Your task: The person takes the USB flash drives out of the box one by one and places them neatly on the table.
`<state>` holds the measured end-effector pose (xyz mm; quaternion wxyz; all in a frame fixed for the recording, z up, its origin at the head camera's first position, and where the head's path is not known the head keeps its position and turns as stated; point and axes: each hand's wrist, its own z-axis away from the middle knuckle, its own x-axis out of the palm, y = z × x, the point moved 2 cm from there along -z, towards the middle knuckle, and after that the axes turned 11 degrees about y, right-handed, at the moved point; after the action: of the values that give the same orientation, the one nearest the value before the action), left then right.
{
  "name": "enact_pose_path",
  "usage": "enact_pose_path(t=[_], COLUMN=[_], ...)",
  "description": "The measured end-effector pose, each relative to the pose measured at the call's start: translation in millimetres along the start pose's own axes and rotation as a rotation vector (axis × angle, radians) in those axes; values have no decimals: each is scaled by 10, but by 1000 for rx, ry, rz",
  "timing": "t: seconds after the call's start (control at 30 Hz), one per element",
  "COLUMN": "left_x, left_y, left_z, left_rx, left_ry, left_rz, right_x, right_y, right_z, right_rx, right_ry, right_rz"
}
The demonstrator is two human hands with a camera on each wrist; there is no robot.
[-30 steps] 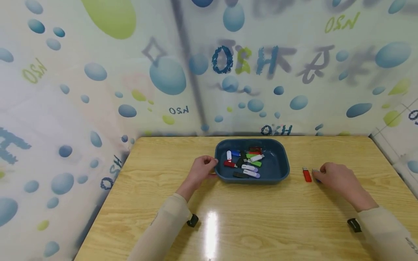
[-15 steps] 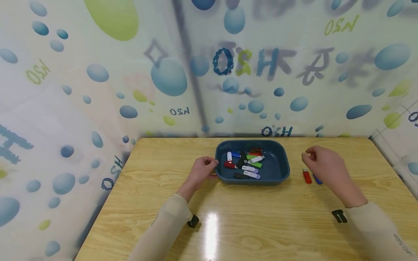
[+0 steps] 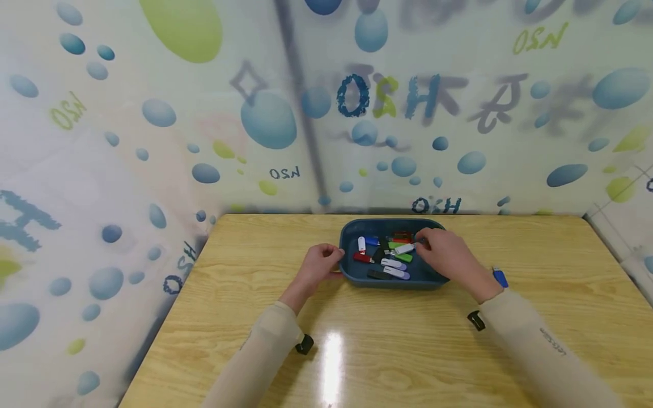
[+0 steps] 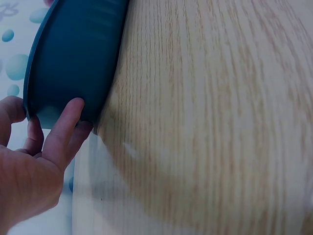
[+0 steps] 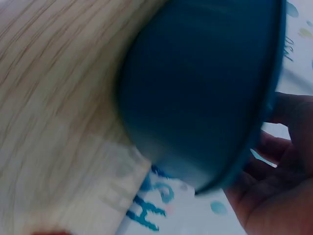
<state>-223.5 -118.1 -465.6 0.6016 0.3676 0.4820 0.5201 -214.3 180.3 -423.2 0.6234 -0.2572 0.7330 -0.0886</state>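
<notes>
Gripping the left end of the dark blue tray (image 3: pixel 395 285), the left hand (image 3: pixel 317 271) is clamped on its rim, and in the left wrist view some fingers lie against the outer end wall. The tray stands near the middle of the back edge of the wooden tabletop (image 3: pixel 245 266). The right hand (image 3: pixel 451 258) reaches over the right end of the tray, with bent fingers close to the metal end of a white USB stick (image 3: pixel 405 249); I cannot tell whether the fingertips hold something, because the tray wall hides part of them in the right wrist view. Around this stick lie two green sticks (image 3: pixel 404 257), and toward the front edge of the tray two white-and-lilac sticks (image 3: pixel 396 273) beside a black stick (image 3: pixel 379 274). A dark red stick (image 3: pixel 363 258) lies toward the left end. Outside the tray, one blue stick (image 3: pixel 500 277) lies on the tabletop, between the tray and the right edge, just beside the right wrist.
</notes>
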Motion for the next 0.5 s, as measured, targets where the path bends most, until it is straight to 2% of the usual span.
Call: enact_pose_path(t=[0.23, 0.5], left_x=[1, 7], left_y=[-10, -2], left_z=[-13, -9], left_rx=[-8, 2], left_ry=[-3, -7], left_rz=[1, 6], right_x=[183, 261], right_y=[-113, -148], right_z=[-87, -155], right_rx=[-35, 10], right_ry=[-68, -131], right_rz=[20, 19])
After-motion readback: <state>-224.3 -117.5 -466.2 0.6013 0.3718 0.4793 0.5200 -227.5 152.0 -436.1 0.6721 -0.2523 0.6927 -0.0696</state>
